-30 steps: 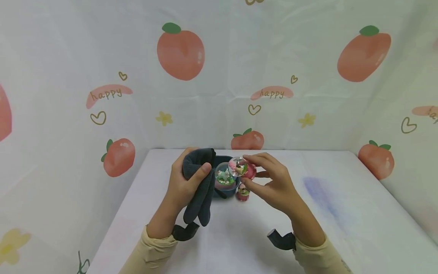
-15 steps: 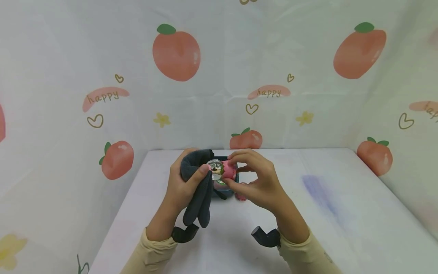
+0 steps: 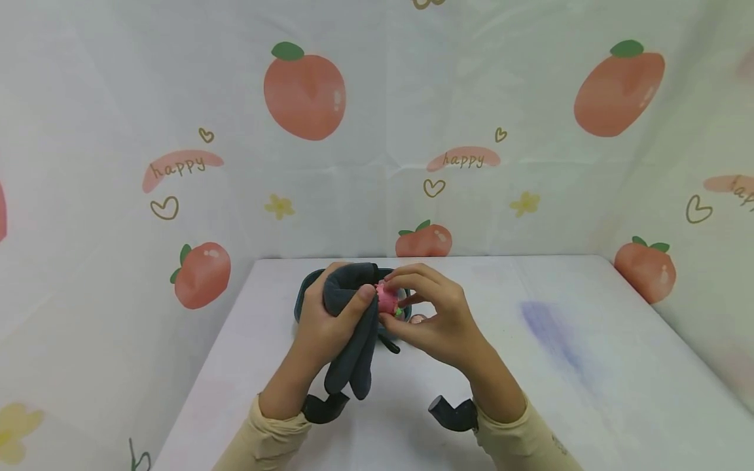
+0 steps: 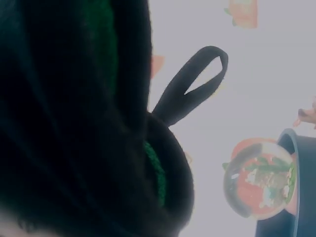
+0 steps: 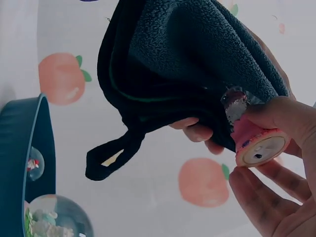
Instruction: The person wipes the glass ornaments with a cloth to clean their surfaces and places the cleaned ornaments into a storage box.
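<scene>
My left hand [image 3: 318, 330] grips a folded dark blue-grey towel [image 3: 355, 347], the thumb pressing it from the near side. A small snow globe [image 3: 387, 299] with a pink base is pinched between thumb and fingers of my right hand [image 3: 438, 320]. In the right wrist view the globe's clear dome meets the towel's fold, and its pale underside [image 5: 264, 150] faces outward. The towel's hanging loop [image 5: 106, 158] dangles free. Much of the globe's dome is hidden by towel and fingers in the head view.
Behind the hands stands a dark blue bin [image 3: 299, 297]. A larger snow globe [image 4: 261, 180] sits in it, with a smaller globe [image 5: 34, 165] further along inside. Another small globe [image 3: 417, 319] is on the white table just right of the bin, partly covered by my right hand.
My right hand has moved left, bringing the snow globe from beside the towel against it and turning its base. The left hand has shifted slightly right with the towel.
</scene>
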`<action>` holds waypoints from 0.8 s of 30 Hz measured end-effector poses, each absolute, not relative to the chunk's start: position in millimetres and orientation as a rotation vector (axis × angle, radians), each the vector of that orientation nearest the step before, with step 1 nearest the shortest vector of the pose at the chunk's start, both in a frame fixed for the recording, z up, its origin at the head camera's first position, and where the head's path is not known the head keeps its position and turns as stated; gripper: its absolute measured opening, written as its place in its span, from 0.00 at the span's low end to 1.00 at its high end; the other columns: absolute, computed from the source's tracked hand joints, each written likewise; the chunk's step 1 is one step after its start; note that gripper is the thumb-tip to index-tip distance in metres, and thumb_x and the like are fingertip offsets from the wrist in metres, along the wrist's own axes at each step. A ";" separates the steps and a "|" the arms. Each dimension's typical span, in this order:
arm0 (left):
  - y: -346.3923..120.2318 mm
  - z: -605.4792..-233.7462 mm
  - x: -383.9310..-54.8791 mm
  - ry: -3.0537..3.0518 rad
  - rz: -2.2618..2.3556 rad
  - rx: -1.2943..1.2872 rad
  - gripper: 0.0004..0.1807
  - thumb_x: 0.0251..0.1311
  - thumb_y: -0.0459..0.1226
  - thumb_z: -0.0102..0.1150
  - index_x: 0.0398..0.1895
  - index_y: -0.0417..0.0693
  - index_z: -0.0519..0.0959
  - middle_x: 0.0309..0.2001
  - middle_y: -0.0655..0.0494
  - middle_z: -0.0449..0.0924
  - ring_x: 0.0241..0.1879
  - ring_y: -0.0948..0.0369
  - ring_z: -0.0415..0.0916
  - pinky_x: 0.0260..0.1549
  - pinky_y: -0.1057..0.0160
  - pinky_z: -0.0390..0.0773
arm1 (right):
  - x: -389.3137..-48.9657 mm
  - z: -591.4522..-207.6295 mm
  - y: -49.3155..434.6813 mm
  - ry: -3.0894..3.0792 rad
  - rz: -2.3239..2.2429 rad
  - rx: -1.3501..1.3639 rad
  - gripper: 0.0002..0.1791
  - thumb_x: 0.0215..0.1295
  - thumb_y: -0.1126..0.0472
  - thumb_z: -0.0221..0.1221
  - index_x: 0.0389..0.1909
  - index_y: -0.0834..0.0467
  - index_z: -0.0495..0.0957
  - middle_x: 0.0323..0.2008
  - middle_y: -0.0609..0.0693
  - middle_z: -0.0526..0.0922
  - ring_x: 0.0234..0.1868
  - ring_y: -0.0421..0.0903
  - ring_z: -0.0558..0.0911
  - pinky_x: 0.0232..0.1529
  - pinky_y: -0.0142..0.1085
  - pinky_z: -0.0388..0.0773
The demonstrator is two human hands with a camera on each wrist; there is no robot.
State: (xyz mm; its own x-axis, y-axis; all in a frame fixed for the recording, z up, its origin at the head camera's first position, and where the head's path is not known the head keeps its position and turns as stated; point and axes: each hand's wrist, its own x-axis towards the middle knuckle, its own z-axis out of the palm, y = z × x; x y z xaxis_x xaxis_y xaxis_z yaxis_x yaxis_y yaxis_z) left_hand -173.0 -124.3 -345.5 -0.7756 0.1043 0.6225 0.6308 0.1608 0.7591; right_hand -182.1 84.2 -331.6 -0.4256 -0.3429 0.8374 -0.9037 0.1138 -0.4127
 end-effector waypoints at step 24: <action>-130.1 -341.8 -174.3 -1.922 -1.758 -0.593 0.13 0.68 0.44 0.68 0.50 0.48 0.85 0.39 0.53 0.85 0.35 0.55 0.83 0.35 0.62 0.86 | -187.2 -332.4 87.9 -1.798 1.244 1.330 0.26 0.53 0.76 0.72 0.55 0.64 0.82 0.53 0.58 0.85 0.51 0.47 0.85 0.47 0.37 0.89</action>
